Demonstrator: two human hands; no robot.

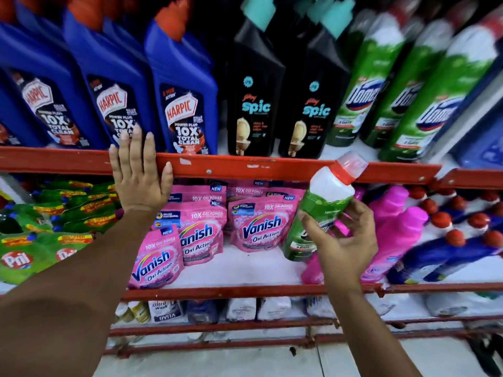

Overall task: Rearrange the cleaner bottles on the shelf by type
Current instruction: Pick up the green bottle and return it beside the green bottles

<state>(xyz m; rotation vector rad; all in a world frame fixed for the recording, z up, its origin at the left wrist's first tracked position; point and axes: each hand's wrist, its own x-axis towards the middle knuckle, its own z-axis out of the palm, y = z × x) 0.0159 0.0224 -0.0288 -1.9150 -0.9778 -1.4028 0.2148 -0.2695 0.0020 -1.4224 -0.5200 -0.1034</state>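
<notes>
Store shelving holds Harpic, Spic and Domex rows. Left hand [138, 175] lies flat and empty on the red shelf rail [245, 167]. Right hand [345, 238] loosely grips a tilted green Domex bottle [318, 210] below that rail; its fingertip hold could let it slip onto the Vanish pouches [261, 227].

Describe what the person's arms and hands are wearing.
Nothing shows on either. The left hand and right hand are bare, with no gloves, rings or watch visible. Both forearms are bare up to the frame edge, with no sleeve in sight.
</notes>
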